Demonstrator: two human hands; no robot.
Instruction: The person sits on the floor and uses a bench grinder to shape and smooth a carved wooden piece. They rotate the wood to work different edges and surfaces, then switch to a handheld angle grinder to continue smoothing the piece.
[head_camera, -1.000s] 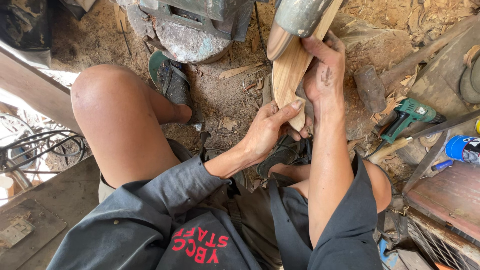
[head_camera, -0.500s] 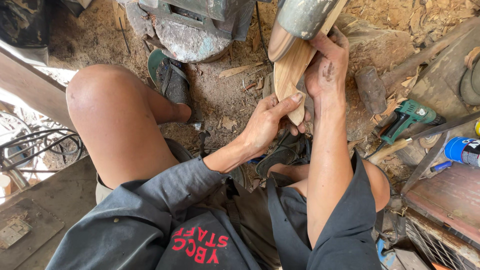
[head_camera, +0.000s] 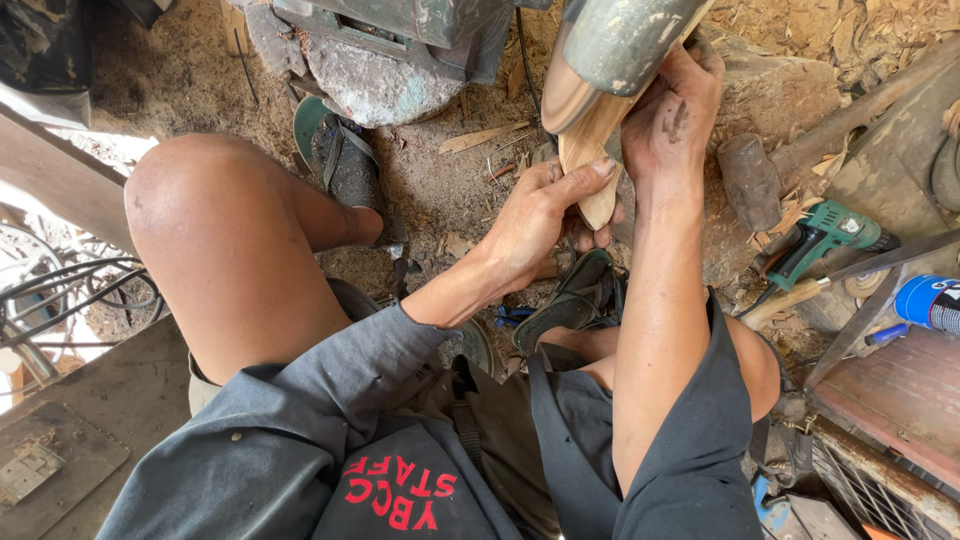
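Dirt workshop floor (head_camera: 440, 190) littered with shavings. I hold the pale, flat carved wooden piece (head_camera: 590, 165) up against the grey sanding drum (head_camera: 620, 40). Left hand (head_camera: 540, 215) closed on its lower end to steady it; right hand (head_camera: 670, 115) wrapped around the upper part, pressing it in.

The dirt floor (head_camera: 200, 80) is strewn with wood shavings (head_camera: 480, 137). On it, a mallet (head_camera: 750, 180) lies at two o'clock, a green power drill (head_camera: 820, 235) at three, and black sandals (head_camera: 575, 300) at centre.
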